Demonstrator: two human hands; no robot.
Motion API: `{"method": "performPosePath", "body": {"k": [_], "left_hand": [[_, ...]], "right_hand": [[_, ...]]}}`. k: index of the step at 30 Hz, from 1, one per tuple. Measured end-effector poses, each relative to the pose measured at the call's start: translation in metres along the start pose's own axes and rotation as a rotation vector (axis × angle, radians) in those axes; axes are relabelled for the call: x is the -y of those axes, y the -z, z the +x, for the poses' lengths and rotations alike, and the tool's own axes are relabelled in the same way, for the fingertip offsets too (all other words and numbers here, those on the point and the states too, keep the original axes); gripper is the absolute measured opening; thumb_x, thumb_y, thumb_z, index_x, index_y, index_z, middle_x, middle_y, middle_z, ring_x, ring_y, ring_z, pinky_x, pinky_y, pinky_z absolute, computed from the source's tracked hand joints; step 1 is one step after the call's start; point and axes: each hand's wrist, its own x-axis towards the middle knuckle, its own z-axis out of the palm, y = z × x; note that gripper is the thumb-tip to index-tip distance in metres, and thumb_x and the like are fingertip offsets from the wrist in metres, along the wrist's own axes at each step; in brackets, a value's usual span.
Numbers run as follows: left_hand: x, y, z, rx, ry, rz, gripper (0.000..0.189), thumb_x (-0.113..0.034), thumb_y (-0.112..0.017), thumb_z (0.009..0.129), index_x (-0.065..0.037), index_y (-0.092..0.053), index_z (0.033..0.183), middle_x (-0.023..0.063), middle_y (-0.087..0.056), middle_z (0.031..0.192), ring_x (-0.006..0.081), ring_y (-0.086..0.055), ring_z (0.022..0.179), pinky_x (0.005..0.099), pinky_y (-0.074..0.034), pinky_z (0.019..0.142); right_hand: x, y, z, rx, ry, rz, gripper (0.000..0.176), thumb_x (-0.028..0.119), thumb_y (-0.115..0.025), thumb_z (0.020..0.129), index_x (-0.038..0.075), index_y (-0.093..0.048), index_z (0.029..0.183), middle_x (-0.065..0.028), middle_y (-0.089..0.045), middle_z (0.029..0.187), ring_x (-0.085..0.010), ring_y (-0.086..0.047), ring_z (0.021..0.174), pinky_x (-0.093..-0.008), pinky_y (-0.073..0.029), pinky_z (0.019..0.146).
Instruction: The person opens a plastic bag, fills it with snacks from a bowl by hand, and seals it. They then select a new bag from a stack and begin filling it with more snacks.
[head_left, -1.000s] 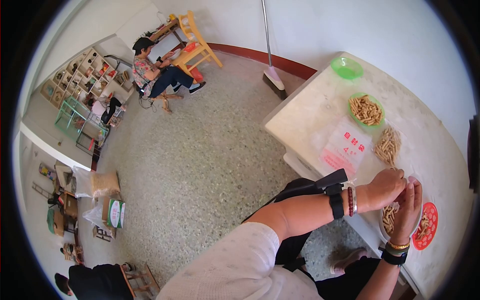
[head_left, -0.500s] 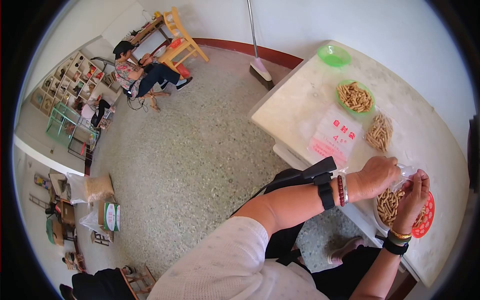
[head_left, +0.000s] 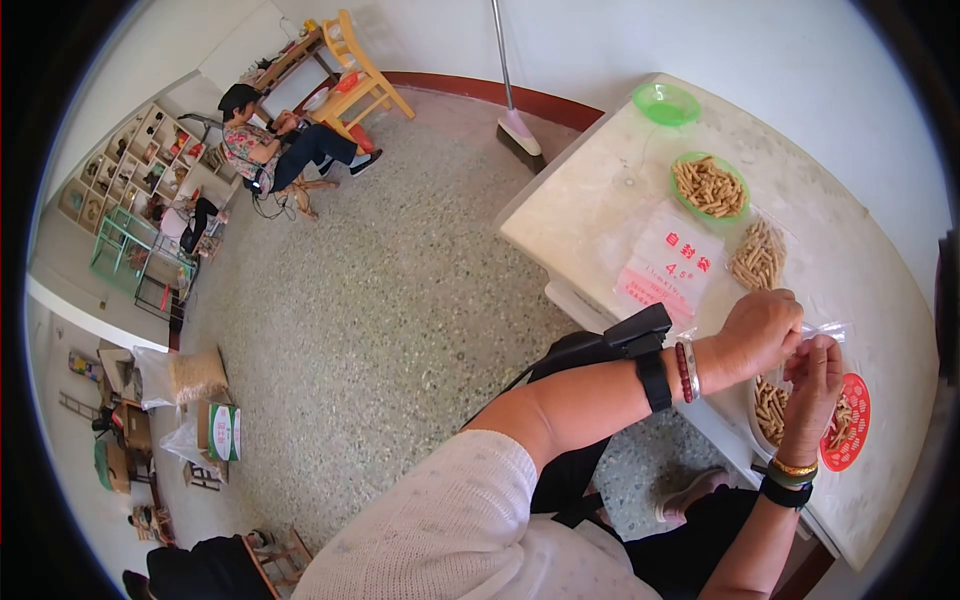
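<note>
My left hand (head_left: 755, 335) is closed in a pinch on the edge of a small clear plastic bag (head_left: 830, 329). Fingers of my right hand (head_left: 813, 385) also grip the bag, close beside the left. Directly beneath, short tan stick-shaped pieces (head_left: 770, 408) fill a white bowl, partly covered by my right hand. A red patterned dish (head_left: 853, 430) with more such pieces sits at its right side. Beyond my left hand lies a filled clear bag of sticks (head_left: 759, 255). Next to it rests a pack of flat bags with red print (head_left: 668, 262).
Farther along the table (head_left: 590, 200) stand a green bowl of sticks (head_left: 710, 187) and another green bowl (head_left: 666, 104). A broom (head_left: 520, 135) leans on the wall. Across the floor a person (head_left: 265, 145) sits by a wooden chair (head_left: 360, 80). Sacks and boxes (head_left: 195, 400) stand at left.
Both hands have shifted slightly up the view, the right fingers coming nearer the left. The small bag between them has changed shape and shows farther right.
</note>
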Motion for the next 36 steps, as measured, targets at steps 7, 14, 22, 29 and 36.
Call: {"method": "performPosePath", "body": {"k": [7, 14, 22, 29, 36], "left_hand": [[-0.005, -0.010, -0.008, 0.038, -0.089, 0.056, 0.007, -0.009, -0.064, 0.076, -0.005, -0.058, 0.076, 0.0127, -0.058, 0.075, 0.0330, -0.060, 0.072, 0.0424, -0.049, 0.063], [-0.005, -0.006, -0.004, 0.029, -0.016, -0.170, 0.017, -0.002, -0.065, 0.076, -0.006, -0.065, 0.093, 0.0111, -0.061, 0.077, 0.0262, -0.062, 0.070, 0.0357, -0.050, 0.062], [-0.006, 0.000, -0.003, 0.096, 0.067, -0.212, 0.022, 0.003, -0.063, 0.081, -0.006, -0.068, 0.101, 0.0052, -0.057, 0.071, 0.0136, -0.056, 0.062, 0.0261, -0.047, 0.056], [0.005, -0.002, -0.002, 0.148, 0.044, -0.285, 0.014, 0.002, -0.067, 0.081, -0.001, -0.067, 0.095, 0.0075, -0.063, 0.080, 0.0127, -0.063, 0.071, 0.0253, -0.052, 0.062], [-0.008, 0.001, -0.001, 0.154, 0.230, -0.281, 0.008, 0.000, -0.069, 0.081, 0.001, -0.065, 0.089, 0.0076, -0.065, 0.083, 0.0126, -0.066, 0.074, 0.0247, -0.053, 0.064]], "right_hand": [[0.009, -0.009, -0.005, 0.031, -0.042, -0.039, 0.019, 0.022, -0.056, 0.097, 0.007, -0.057, 0.087, 0.0022, -0.054, 0.069, -0.0044, -0.046, 0.059, -0.0202, -0.038, 0.053], [-0.001, -0.005, -0.004, 0.023, -0.066, 0.104, 0.019, 0.017, -0.055, 0.096, 0.002, -0.064, 0.104, -0.0036, -0.066, 0.087, -0.0086, -0.061, 0.075, -0.0208, -0.047, 0.063], [0.013, -0.012, -0.008, 0.117, -0.131, 0.221, 0.027, 0.007, -0.054, 0.094, 0.001, -0.056, 0.120, -0.0035, -0.067, 0.092, -0.0078, -0.061, 0.079, -0.0209, -0.047, 0.067], [0.011, -0.006, -0.005, 0.109, -0.071, 0.116, 0.030, 0.005, -0.056, 0.093, 0.000, -0.055, 0.122, -0.0036, -0.067, 0.090, -0.0074, -0.060, 0.079, -0.0207, -0.047, 0.069], [0.004, -0.012, -0.007, 0.085, 0.067, 0.015, 0.026, 0.000, -0.057, 0.091, 0.002, -0.058, 0.118, -0.0017, -0.066, 0.087, -0.0057, -0.057, 0.077, -0.0201, -0.046, 0.068]]}}
